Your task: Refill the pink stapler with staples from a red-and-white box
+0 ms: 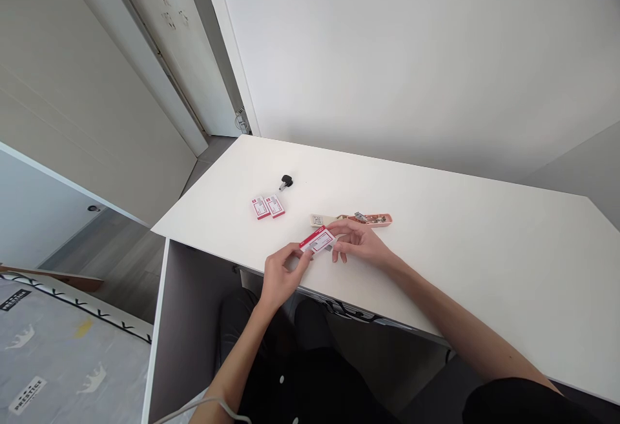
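Observation:
Both hands hold one small red and white box [318, 241] just above the near edge of the white table [484, 250]. My left hand [283, 275] pinches the box's left end with closed fingers. My right hand [358, 243] grips its right end, fingers curled around it. Just behind the box lies a pink and cream stapler [351, 219], opened out flat on the table.
Two more small red and white boxes [268, 207] lie side by side further left on the table. A small black object with a metal tip [285, 182] sits behind them. A wall runs behind the table; a door and floor are at left.

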### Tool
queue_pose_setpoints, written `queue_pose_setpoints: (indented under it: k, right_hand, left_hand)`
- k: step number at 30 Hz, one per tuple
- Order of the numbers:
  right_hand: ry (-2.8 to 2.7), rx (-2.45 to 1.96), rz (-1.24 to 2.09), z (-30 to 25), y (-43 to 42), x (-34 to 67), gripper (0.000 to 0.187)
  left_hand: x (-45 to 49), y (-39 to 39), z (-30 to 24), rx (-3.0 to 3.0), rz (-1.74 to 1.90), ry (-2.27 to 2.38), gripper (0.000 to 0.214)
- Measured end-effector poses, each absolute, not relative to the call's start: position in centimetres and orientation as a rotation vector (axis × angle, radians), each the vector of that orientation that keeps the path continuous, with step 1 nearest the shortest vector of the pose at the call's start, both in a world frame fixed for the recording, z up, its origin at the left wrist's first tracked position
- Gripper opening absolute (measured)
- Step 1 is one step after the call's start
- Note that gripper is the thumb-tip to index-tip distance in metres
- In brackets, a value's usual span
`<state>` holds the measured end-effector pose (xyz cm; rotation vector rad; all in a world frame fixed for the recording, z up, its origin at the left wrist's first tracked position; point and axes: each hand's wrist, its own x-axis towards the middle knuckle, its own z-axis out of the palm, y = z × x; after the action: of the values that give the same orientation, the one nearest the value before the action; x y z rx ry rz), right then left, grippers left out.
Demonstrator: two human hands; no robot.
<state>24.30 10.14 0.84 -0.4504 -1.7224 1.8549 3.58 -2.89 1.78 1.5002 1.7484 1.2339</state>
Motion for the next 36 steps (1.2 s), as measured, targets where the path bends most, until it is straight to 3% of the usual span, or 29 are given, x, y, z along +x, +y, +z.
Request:
queue_pose_setpoints:
  k: [3,7,19,26,32,36]
  right_hand:
    - [-1.745,-0.428,1.874,1.1,10.2,24.3,0.048]
    - [-1.769,-0.411,1.9,1.1,10.1,24.4,0.04]
    - [-1.747,-0.543,1.787,1.0,10.1,24.6,0.029]
    - [-1.961,-0.694,1.389,0.6,10.1,24.5,0.027]
    - [-2.284,-0.602,0.929,0.0,9.7,24.2,0.018]
    - [-2.41,-0.627,0.633,-0.5,9.7,24.4,0.024]
  left_hand:
    - [3.8,-2.7,2.1,1.268,1.388,1.775,0.034]
    - [3.6,-1.2,2.9,1.048,1.498,1.86,0.041]
    - [1.4,1.8,3.0,1.206,1.275,1.915,0.042]
    - [1.3,2.1,2.4,1.389,1.212,2.015,0.02]
    - [1.2,2.4,2.1,1.517,1.064,2.069,0.028]
    - [1.2,2.6,1.9,1.532,1.054,2.064,0.024]
